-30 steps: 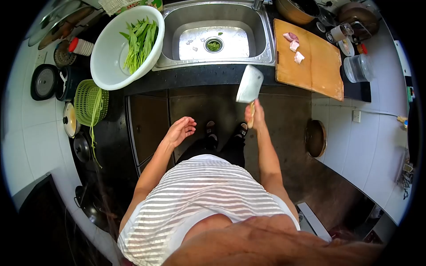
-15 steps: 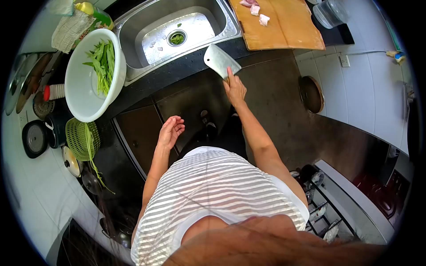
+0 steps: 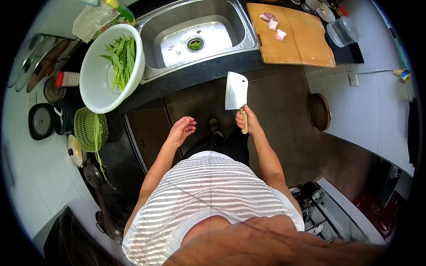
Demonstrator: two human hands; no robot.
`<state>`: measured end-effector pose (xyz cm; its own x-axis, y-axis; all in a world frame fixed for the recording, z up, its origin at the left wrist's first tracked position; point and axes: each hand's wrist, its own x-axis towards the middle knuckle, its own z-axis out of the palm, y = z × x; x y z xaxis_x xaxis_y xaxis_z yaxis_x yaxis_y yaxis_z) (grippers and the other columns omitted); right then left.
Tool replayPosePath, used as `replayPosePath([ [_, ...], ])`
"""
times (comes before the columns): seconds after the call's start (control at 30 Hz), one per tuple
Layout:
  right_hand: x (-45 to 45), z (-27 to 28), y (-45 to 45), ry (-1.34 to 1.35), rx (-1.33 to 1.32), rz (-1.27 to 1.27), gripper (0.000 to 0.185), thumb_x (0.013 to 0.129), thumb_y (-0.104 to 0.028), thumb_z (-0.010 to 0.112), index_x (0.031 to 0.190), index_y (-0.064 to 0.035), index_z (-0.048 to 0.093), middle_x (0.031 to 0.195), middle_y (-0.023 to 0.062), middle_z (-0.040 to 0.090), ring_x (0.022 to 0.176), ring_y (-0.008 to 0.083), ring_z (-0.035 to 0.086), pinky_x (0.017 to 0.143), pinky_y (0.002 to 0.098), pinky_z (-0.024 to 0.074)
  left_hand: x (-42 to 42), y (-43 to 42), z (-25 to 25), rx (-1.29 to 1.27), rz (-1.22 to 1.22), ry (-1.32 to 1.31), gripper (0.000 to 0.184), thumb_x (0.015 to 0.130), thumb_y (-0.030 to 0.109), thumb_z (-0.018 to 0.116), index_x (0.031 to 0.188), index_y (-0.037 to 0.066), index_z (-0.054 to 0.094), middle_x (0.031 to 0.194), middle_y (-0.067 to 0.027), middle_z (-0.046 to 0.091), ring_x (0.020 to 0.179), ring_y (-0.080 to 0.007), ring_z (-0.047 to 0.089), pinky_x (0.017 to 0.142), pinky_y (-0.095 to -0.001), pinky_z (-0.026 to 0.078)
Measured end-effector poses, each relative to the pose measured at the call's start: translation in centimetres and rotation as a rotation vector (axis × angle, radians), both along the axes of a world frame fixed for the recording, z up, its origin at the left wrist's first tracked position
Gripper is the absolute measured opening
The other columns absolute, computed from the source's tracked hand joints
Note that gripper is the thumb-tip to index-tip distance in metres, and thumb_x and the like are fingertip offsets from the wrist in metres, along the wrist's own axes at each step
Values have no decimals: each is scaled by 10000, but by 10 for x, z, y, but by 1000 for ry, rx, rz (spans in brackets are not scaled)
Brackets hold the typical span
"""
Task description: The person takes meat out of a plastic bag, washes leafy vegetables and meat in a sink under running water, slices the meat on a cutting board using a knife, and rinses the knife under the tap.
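Observation:
My right hand [image 3: 250,120] grips the wooden handle of a cleaver [image 3: 236,91], its broad metal blade pointing away from me, in front of the dark counter edge. My left hand [image 3: 182,130] hangs in the air over the floor, fingers loosely curled and a little apart, with nothing in it. Beyond the cleaver, several pieces of raw meat [image 3: 273,25] lie on a wooden cutting board [image 3: 297,48]. Green leafy vegetables [image 3: 121,62] rest in a white bowl [image 3: 98,99] at the left.
Between bowl and board is a steel sink [image 3: 155,73] with green scraps in its drain. A green basket [image 3: 91,128] with long stalks stands at the left. A clear container [image 3: 341,32] is right of the board. A dish rack [image 3: 326,217] stands at lower right.
My right hand has drawn back toward me and turned the cleaver, so its blade now stands upright with the handle showing. My left hand shifts slightly right. The whole view has shifted a little.

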<state>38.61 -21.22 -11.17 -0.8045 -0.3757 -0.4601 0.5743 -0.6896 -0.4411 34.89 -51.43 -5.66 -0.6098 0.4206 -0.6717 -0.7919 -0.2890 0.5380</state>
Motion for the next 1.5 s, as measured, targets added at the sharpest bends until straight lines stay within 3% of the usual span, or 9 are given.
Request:
replayPosePath([
  [0.2,-70,6,19,-204,225,-303,320,833,-397,462,724,-97,438,535,45,461,358,123,404,304,247,323,8,-8,0,4,52,-11,160,860,214,484,926,77,533,854,-42,580,740,-128,559,679,-262,459],
  [0.4,-123,45,32,454,1668,-719,385,805,-280,543,1126,-95,440,713,75,545,572,226,540,499,343,435,17,-21,-7,-14,147,-57,138,858,203,486,912,86,534,843,-38,574,729,-125,552,669,-260,450],
  [0.43,-121,45,27,648,2019,-721,474,792,-277,559,1216,-138,399,800,80,564,667,256,563,570,367,447,18,-21,-8,1,172,-70,138,858,205,488,908,86,536,844,-37,575,724,-127,551,668,-261,449],
  [0.6,-89,15,4,388,2151,-102,570,773,-272,559,1280,-238,302,829,98,495,748,293,534,599,416,434,17,-16,-11,-9,186,-79,136,857,204,489,905,87,539,840,-36,575,719,-130,549,668,-266,449],
  [0.83,59,5,-18,310,1598,96,498,767,-249,550,1238,-198,395,906,158,594,843,326,571,728,397,438,12,-12,-18,-6,180,-84,149,856,216,490,912,87,541,821,-37,579,722,-132,549,670,-273,449],
  [1.0,30,37,-6,-88,291,-42,227,837,-283,500,754,-118,369,574,11,395,429,97,384,344,229,309,11,-3,-16,-40,108,-105,156,855,222,494,912,83,538,831,-37,576,731,-132,543,681,-269,448],
  [1.1,-3,29,17,-126,116,-89,263,841,-338,474,754,-105,391,603,18,400,437,86,350,350,214,296,8,2,-13,-47,90,-84,158,856,219,494,911,76,536,835,-42,572,739,-132,538,686,-266,447],
  [1.33,-58,9,50,-82,177,-278,234,838,-307,502,782,-108,392,604,19,418,430,88,356,357,211,290,21,-4,-13,-61,124,-77,157,856,210,491,913,71,539,825,-44,582,734,-137,551,679,-262,457],
  [1.5,-103,56,48,286,1032,-386,351,787,-247,578,1082,-106,450,676,39,512,469,145,482,409,278,394,35,-7,-17,-51,153,-84,154,853,210,495,914,76,539,824,-37,583,733,-142,554,676,-265,459],
])
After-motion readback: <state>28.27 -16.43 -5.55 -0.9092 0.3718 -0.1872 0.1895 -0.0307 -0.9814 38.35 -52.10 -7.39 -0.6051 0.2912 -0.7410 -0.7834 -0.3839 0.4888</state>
